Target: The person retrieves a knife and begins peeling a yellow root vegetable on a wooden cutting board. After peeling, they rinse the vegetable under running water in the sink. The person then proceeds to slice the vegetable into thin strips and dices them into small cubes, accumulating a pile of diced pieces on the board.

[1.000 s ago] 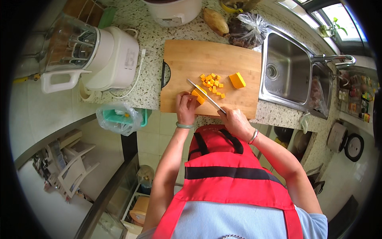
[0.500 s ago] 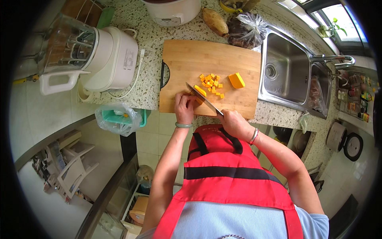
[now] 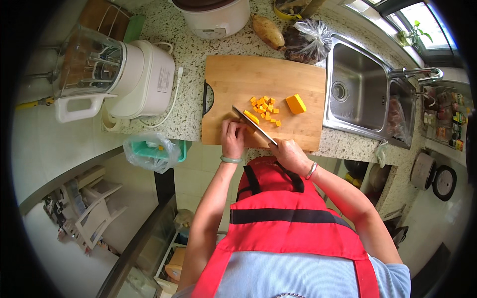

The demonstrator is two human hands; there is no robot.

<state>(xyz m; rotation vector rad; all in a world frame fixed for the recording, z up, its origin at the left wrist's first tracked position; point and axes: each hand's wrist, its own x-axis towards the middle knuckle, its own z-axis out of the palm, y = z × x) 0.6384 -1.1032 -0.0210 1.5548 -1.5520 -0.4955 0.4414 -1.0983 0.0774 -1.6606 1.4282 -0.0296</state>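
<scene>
My right hand [image 3: 292, 156] is wrapped round the handle of a kitchen knife [image 3: 252, 124]. Its blade slants up and left across the wooden cutting board [image 3: 263, 74]. My left hand [image 3: 231, 136] is closed, its bent fingertips pressing a piece of orange pumpkin on the near side of the blade; hand and knife hide most of that piece. Just past the blade lies a pumpkin slice [image 3: 251, 117]. Several small pumpkin cubes [image 3: 263, 103] are scattered beyond it, and a larger pumpkin block [image 3: 296, 104] rests to their right.
A white blender [image 3: 144, 79] stands left of the board, above a bag-lined green bin [image 3: 154, 151] at the counter edge. Behind sit a white cooker [image 3: 213, 20], a long brown tuber [image 3: 268, 32] and a plastic bag [image 3: 308, 42]. The steel sink [image 3: 360, 74] is at right.
The whole view has shifted slightly, so the board sits a little lower in it. Both hands and the knife keep nearly the same place on the board.
</scene>
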